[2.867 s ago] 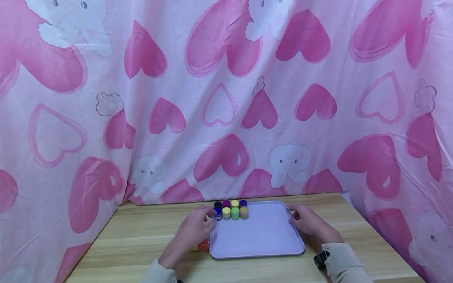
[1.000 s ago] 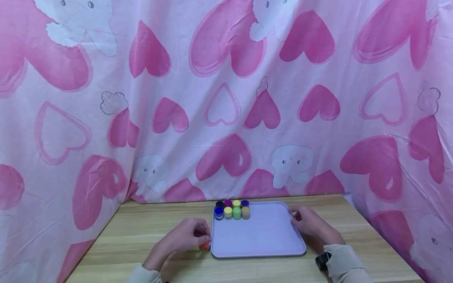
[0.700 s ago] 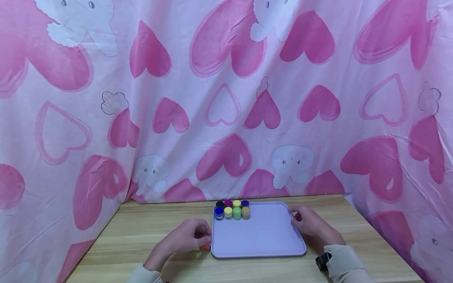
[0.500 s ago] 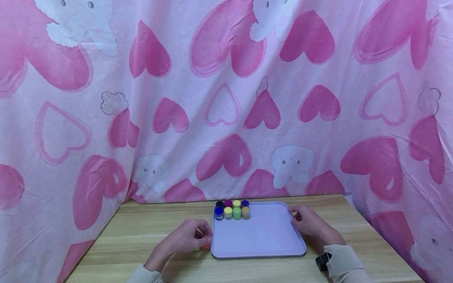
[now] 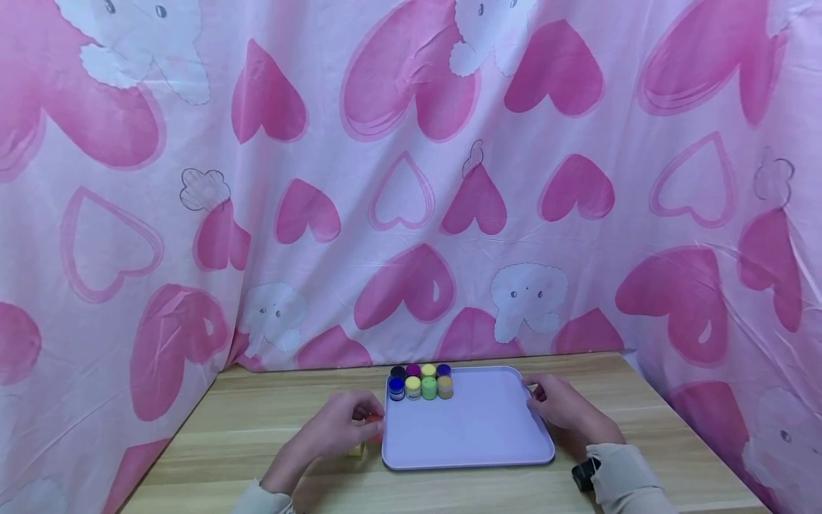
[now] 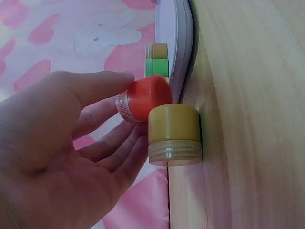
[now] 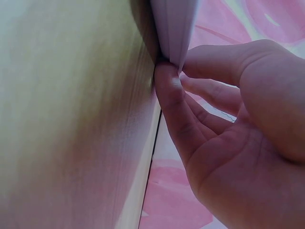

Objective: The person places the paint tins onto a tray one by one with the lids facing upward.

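My left hand (image 5: 340, 425) pinches a small red paint jar (image 6: 147, 95) between thumb and fingers, just left of the lilac tray (image 5: 469, 439). In the left wrist view the red jar is tilted and held off the table. Close by, a mustard-yellow jar (image 6: 175, 126) stands on the table, mostly hidden behind the hand in the head view. My right hand (image 5: 568, 407) grips the tray's right rim, with a finger and the thumb around its edge in the right wrist view. Several capped jars, among them a blue one (image 5: 396, 389) and a green one (image 5: 429, 388), stand in two rows at the tray's far left corner.
The tray lies on a wooden table (image 5: 257, 428). A pink heart-patterned cloth (image 5: 398, 285) hangs behind the table and along both sides. A black band (image 5: 584, 474) is on the right wrist.
My left hand came down from beside the blue jar to the red jar outside the tray, took hold of it and has raised it slightly. The right hand stays at the rim.
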The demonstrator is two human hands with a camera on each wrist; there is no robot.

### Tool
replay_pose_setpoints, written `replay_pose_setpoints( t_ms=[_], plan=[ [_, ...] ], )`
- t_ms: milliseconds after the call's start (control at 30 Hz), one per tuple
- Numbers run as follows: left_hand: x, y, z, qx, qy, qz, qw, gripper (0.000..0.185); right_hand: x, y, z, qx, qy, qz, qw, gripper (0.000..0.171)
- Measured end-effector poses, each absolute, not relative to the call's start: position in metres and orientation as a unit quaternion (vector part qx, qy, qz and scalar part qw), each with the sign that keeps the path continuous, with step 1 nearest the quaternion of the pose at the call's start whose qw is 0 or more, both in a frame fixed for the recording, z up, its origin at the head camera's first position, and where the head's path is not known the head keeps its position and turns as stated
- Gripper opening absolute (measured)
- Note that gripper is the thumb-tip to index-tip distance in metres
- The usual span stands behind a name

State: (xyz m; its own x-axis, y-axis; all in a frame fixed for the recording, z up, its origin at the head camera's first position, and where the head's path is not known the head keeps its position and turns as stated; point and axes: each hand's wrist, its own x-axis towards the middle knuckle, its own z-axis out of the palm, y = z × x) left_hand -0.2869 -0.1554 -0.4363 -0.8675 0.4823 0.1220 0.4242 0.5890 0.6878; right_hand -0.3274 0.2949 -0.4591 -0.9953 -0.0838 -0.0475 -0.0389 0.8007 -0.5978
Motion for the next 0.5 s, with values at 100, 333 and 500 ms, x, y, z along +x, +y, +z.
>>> replay_pose_setpoints(
  t_ms=[100, 333, 500],
  plan=[
    [-0.29, -0.153, -0.435, 0.246, 0.892, 0.377, 0.028, 0.011, -0.327, 0.295, -0.458, -0.035, 0.949, -0.311, 0.036, 0.049],
    [-0.299, -0.143, -0.436, 0.234, 0.899, 0.368, -0.018, 0.011, -0.325, 0.293, -0.456, -0.03, 0.951, -0.307, 0.038, 0.048],
    [-0.307, -0.132, -0.44, 0.212, 0.909, 0.356, -0.048, 0.014, -0.325, 0.292, -0.456, -0.031, 0.951, -0.306, 0.037, 0.048]
  ],
)
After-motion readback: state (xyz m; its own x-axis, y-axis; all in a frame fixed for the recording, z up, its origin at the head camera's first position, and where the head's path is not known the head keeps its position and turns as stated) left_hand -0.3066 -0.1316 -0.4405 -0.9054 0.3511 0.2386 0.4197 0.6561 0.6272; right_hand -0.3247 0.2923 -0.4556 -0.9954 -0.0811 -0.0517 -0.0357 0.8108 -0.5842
